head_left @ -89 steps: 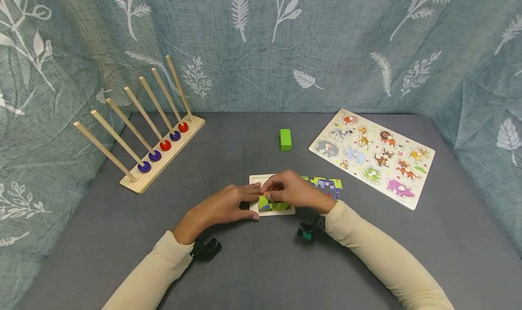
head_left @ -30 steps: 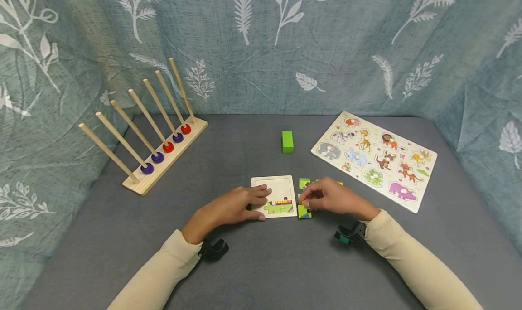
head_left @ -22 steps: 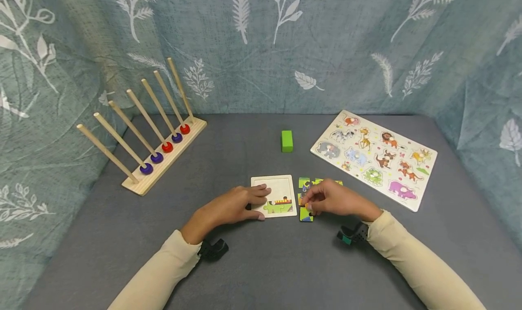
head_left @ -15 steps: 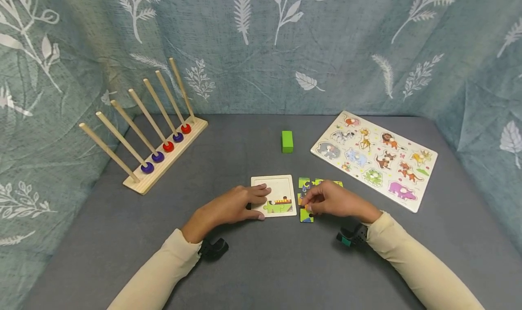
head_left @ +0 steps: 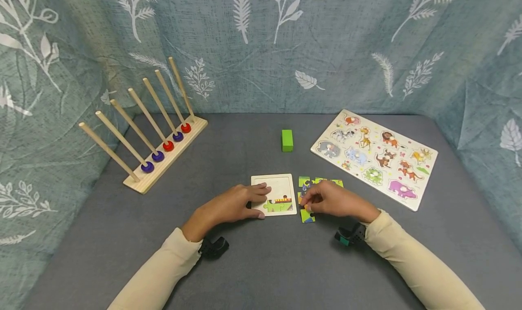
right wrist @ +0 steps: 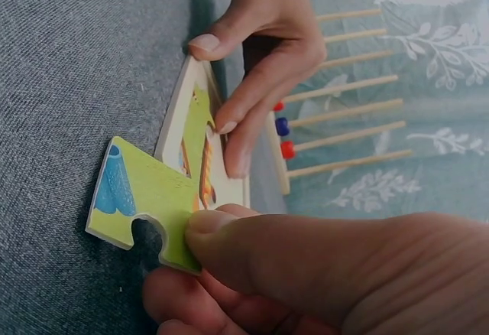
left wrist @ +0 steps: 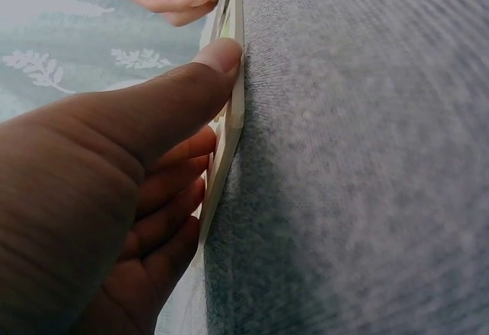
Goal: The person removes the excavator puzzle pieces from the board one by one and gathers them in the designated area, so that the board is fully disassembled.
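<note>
My left hand [head_left: 230, 205] rests on the left side of a wooden puzzle tray [head_left: 265, 179], fingers over its face and thumb at its near edge. Inside the tray, a few joined green pieces [head_left: 279, 207] fill part of the bottom. Just right of the tray, my right hand [head_left: 332, 202] pinches a green puzzle piece [right wrist: 145, 190] with a blue shape between thumb and fingers. The right wrist view shows this piece tilted, with a rounded notch. Other loose puzzle pieces [head_left: 304, 182] lie beside and behind the right hand, which partly hides them.
A peg stand [head_left: 163, 158] with red and blue rings is at the left. Near the back lies a green block [head_left: 287, 140]. An animal puzzle board [head_left: 375, 158] lies at the right. A patterned curtain [head_left: 261, 65] hangs behind the grey table [head_left: 261, 264].
Since the oldest frame, my right hand has moved from over the tray to its right side. Lately the green piece has shifted slightly right and toward me. My left hand has stayed on the tray.
</note>
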Demonstrator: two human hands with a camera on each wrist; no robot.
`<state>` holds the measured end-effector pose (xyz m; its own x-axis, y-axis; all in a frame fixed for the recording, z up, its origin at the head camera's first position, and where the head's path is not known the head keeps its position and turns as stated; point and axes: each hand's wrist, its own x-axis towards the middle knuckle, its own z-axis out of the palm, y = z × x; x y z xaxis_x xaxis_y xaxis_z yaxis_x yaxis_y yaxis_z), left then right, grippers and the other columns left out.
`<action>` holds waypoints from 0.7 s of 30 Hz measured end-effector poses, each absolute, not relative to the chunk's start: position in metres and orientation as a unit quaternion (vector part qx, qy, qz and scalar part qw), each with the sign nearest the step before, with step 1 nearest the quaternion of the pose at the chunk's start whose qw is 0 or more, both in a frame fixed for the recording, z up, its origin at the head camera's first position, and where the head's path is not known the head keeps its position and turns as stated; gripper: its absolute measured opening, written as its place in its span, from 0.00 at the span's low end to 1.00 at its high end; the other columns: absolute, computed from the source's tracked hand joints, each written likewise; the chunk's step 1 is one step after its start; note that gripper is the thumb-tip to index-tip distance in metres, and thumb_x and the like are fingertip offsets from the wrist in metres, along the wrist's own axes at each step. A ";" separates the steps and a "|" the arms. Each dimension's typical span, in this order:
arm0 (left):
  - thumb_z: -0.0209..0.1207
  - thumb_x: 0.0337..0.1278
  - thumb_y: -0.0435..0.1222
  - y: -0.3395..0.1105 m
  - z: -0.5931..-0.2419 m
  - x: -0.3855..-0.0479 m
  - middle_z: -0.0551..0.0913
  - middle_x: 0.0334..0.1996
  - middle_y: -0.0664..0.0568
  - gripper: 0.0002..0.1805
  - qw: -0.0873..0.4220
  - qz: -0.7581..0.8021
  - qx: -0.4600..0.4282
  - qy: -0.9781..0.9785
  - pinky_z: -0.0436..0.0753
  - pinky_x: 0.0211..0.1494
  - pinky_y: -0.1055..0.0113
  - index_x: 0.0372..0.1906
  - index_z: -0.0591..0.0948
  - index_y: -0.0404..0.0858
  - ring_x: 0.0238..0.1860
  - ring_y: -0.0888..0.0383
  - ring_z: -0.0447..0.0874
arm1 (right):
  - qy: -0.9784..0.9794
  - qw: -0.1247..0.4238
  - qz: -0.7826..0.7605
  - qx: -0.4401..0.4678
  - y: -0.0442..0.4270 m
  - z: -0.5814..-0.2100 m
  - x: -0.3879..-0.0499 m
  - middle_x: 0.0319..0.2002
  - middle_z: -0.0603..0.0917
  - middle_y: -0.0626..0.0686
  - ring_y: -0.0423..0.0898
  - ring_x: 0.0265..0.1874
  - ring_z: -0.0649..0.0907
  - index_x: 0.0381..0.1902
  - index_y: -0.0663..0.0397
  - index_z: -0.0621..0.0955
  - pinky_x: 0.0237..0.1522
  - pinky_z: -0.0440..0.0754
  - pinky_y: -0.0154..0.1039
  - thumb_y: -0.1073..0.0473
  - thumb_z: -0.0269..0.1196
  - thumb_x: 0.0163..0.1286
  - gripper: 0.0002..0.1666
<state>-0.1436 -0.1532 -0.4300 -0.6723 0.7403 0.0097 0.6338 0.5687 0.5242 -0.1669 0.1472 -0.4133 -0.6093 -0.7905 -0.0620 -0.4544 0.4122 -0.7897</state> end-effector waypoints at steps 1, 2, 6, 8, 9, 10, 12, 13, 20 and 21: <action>0.69 0.55 0.41 -0.153 -0.430 -0.144 0.72 0.65 0.45 0.28 0.104 0.252 0.393 0.878 0.70 0.64 0.52 0.60 0.79 0.32 0.69 0.50 0.65 | 0.811 0.220 -0.385 -0.381 0.147 -0.413 -0.167 0.31 0.85 0.47 0.35 0.28 0.80 0.37 0.64 0.86 0.32 0.80 0.33 0.71 0.64 0.65 0.05; 0.69 0.55 0.41 -0.153 -0.430 -0.144 0.72 0.65 0.45 0.28 0.105 0.254 0.393 0.877 0.70 0.64 0.53 0.60 0.79 0.32 0.69 0.50 0.65 | 0.811 0.221 -0.386 -0.380 0.147 -0.413 -0.167 0.31 0.85 0.47 0.35 0.28 0.80 0.37 0.64 0.86 0.32 0.80 0.33 0.71 0.64 0.65 0.05; 0.69 0.55 0.41 -0.153 -0.428 -0.144 0.72 0.65 0.44 0.28 0.108 0.259 0.393 0.876 0.70 0.64 0.53 0.60 0.79 0.32 0.69 0.50 0.64 | 0.810 0.224 -0.393 -0.374 0.147 -0.411 -0.168 0.32 0.86 0.48 0.36 0.29 0.80 0.38 0.65 0.85 0.32 0.80 0.34 0.71 0.64 0.65 0.05; 0.69 0.55 0.40 -0.153 -0.428 -0.144 0.72 0.65 0.44 0.29 0.108 0.259 0.390 0.877 0.70 0.64 0.53 0.60 0.78 0.32 0.69 0.50 0.64 | 0.811 0.220 -0.393 -0.374 0.147 -0.411 -0.168 0.32 0.85 0.48 0.36 0.29 0.80 0.38 0.65 0.86 0.32 0.80 0.33 0.72 0.64 0.65 0.05; 0.69 0.55 0.40 -0.153 -0.428 -0.144 0.72 0.65 0.44 0.29 0.108 0.260 0.389 0.877 0.70 0.64 0.53 0.60 0.78 0.32 0.69 0.50 0.64 | 0.812 0.217 -0.390 -0.375 0.147 -0.412 -0.168 0.31 0.85 0.48 0.36 0.28 0.80 0.37 0.64 0.86 0.31 0.79 0.33 0.72 0.64 0.64 0.05; 0.69 0.55 0.40 -0.153 -0.429 -0.145 0.72 0.65 0.44 0.29 0.107 0.259 0.388 0.878 0.70 0.64 0.53 0.60 0.79 0.32 0.69 0.50 0.64 | 0.814 0.214 -0.388 -0.376 0.146 -0.412 -0.168 0.31 0.85 0.47 0.35 0.28 0.79 0.37 0.64 0.86 0.31 0.79 0.33 0.72 0.64 0.64 0.05; 0.69 0.55 0.40 -0.153 -0.429 -0.145 0.72 0.65 0.44 0.29 0.106 0.257 0.387 0.879 0.70 0.64 0.52 0.60 0.79 0.32 0.69 0.50 0.64 | 0.817 0.208 -0.382 -0.378 0.146 -0.413 -0.168 0.31 0.85 0.47 0.35 0.27 0.79 0.37 0.64 0.86 0.30 0.78 0.32 0.72 0.64 0.63 0.05; 0.69 0.55 0.40 -0.153 -0.429 -0.145 0.72 0.65 0.44 0.29 0.106 0.255 0.387 0.880 0.70 0.64 0.52 0.60 0.79 0.32 0.69 0.50 0.64 | 0.819 0.207 -0.379 -0.378 0.145 -0.413 -0.168 0.31 0.85 0.47 0.35 0.27 0.78 0.37 0.63 0.86 0.30 0.78 0.32 0.72 0.64 0.63 0.05; 0.69 0.55 0.41 -0.153 -0.429 -0.145 0.72 0.65 0.45 0.29 0.113 0.259 0.386 0.878 0.70 0.64 0.52 0.60 0.78 0.32 0.69 0.51 0.64 | 0.821 0.212 -0.376 -0.374 0.146 -0.414 -0.168 0.32 0.85 0.46 0.35 0.28 0.79 0.38 0.62 0.86 0.30 0.78 0.33 0.70 0.64 0.65 0.05; 0.69 0.55 0.41 -0.153 -0.429 -0.145 0.72 0.65 0.45 0.29 0.113 0.259 0.388 0.878 0.70 0.64 0.52 0.60 0.78 0.32 0.69 0.51 0.64 | 0.821 0.213 -0.377 -0.373 0.146 -0.414 -0.168 0.32 0.85 0.46 0.35 0.27 0.79 0.38 0.62 0.86 0.30 0.78 0.33 0.70 0.64 0.65 0.05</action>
<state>-0.1445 -0.1530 -0.4293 -0.6740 0.7387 0.0029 0.6221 0.5656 0.5414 -0.1682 0.1464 -0.4138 -0.6307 -0.7730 -0.0683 -0.4524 0.4378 -0.7769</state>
